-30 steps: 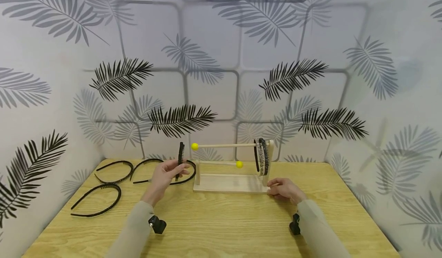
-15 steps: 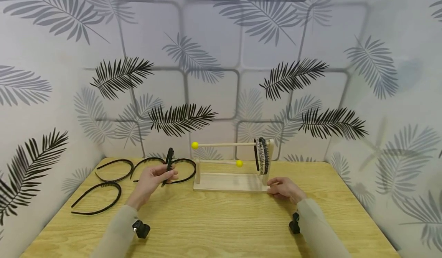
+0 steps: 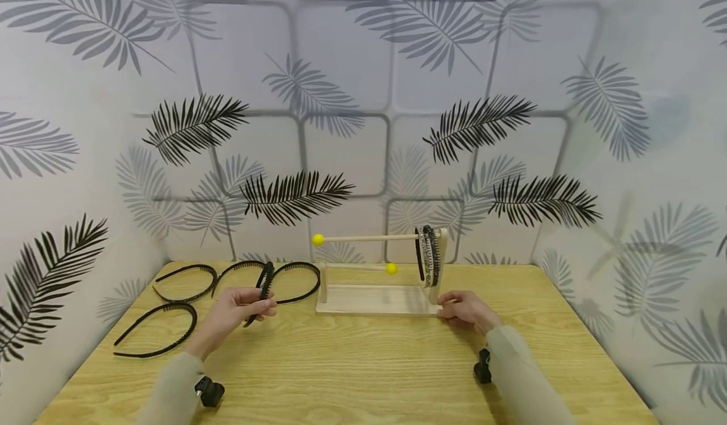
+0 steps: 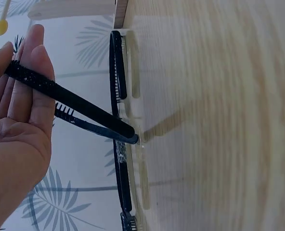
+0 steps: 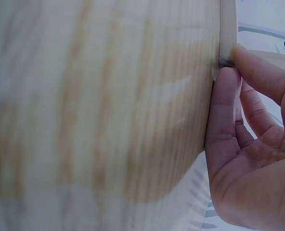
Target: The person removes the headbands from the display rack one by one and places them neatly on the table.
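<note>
My left hand (image 3: 235,311) pinches a black toothed headband (image 4: 80,102) between thumb and fingers, its open ends tilted down over the table. Left of centre stands a light wooden headband stand (image 3: 369,300) with two rods tipped by yellow balls (image 3: 318,240). Several headbands (image 3: 430,257), black and patterned, hang at the right end of its upper rod; the lower rod carries none. At the right end of the base, my right hand (image 3: 468,309) grips the corner between thumb and fingers, as the right wrist view shows up close.
More black headbands lie on the wooden table (image 3: 363,368): one at the front left (image 3: 195,317), others behind it, one partly hidden by my left hand and the held headband. Patterned walls (image 3: 363,160) close off the back and both sides.
My left hand has drawn the headband left, down and toward me, away from the stand's rod ends. The right hand stays at the base corner.
</note>
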The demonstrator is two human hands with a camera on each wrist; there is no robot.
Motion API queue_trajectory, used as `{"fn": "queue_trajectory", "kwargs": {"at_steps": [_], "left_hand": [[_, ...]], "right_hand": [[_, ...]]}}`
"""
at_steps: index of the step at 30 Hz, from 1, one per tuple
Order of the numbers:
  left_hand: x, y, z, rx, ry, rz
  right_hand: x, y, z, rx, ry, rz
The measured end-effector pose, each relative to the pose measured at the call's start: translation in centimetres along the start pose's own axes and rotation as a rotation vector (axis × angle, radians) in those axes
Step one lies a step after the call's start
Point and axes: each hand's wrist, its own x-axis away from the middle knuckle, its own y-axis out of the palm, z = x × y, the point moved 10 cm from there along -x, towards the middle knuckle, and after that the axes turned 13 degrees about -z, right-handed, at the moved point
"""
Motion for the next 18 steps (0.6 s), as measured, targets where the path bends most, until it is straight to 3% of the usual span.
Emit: {"fn": "queue_trajectory", "kwargs": {"at_steps": [8,18], "left_hand": [[0.8,-0.2,-0.5,-0.030,-0.026,-0.048],[1.8,-0.2,-1.6,0.026,-0.041,-0.128]], "right_hand": [[0.2,0.0,0.1,-0.009,0.009,0.008],[0.1,-0.1,0.1,-0.002,0.016,0.016]]}}
